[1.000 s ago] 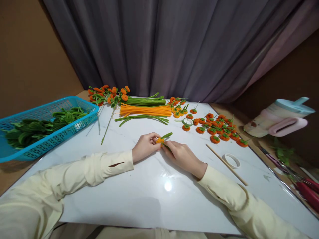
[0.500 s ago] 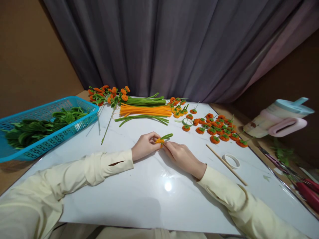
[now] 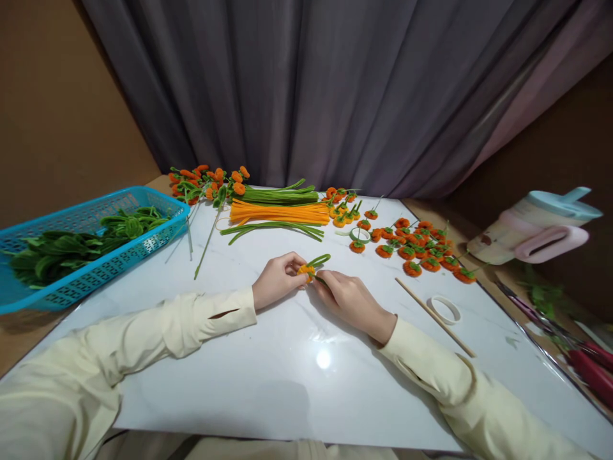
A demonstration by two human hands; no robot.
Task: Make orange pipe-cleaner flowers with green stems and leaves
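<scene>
Pinched in my left hand (image 3: pixel 276 280) is a small yellow-orange pipe-cleaner flower (image 3: pixel 306 272), held a little above the white table. A green pipe cleaner (image 3: pixel 322 259) rises from it and bends into a loop towards the upper right. My right hand (image 3: pixel 353 302) is closed just beside the flower, its fingertips gripping a part of the green pipe cleaner. The fingers partly cover the flower's sides. Beyond my hands lie loose green pipe cleaners (image 3: pixel 278 227) and a bundle of orange ones (image 3: pixel 280 212).
A blue basket (image 3: pixel 119 250) of green leaves stands left. Finished orange flowers (image 3: pixel 412 268) with green tops are spread at right. Near my right forearm lie a wooden stick (image 3: pixel 433 316) and white tape roll (image 3: pixel 445 310). A lidded cup (image 3: pixel 502 233) and red-handled tool (image 3: pixel 591 374) sit farther right.
The green pipe cleaner has opened from a narrow strip into a wider loop above the flower. My right fingers have shifted slightly; both hands stay in nearly the same place.
</scene>
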